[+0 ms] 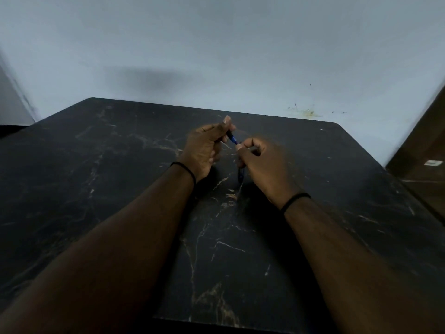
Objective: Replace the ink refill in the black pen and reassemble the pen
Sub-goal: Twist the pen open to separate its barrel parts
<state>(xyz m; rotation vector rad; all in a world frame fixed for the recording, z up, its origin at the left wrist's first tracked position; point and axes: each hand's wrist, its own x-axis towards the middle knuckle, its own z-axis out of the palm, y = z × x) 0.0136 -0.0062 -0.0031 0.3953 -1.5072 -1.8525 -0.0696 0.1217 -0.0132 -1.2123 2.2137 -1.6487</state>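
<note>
**Pen parts held end to end above the counter**

The left hand (204,150) is closed around the black pen (230,135), whose barrel points down and right toward the right hand (262,162). The right hand pinches a thin blue piece (241,175), probably the ink refill; its identity is uncertain. A short blue section shows between the two grips. Both are held just above the dark marbled counter (120,189). The long axis runs diagonally, hand to hand. Judgement: the next move is along that axis, with the right hand doing the travel.
</note>
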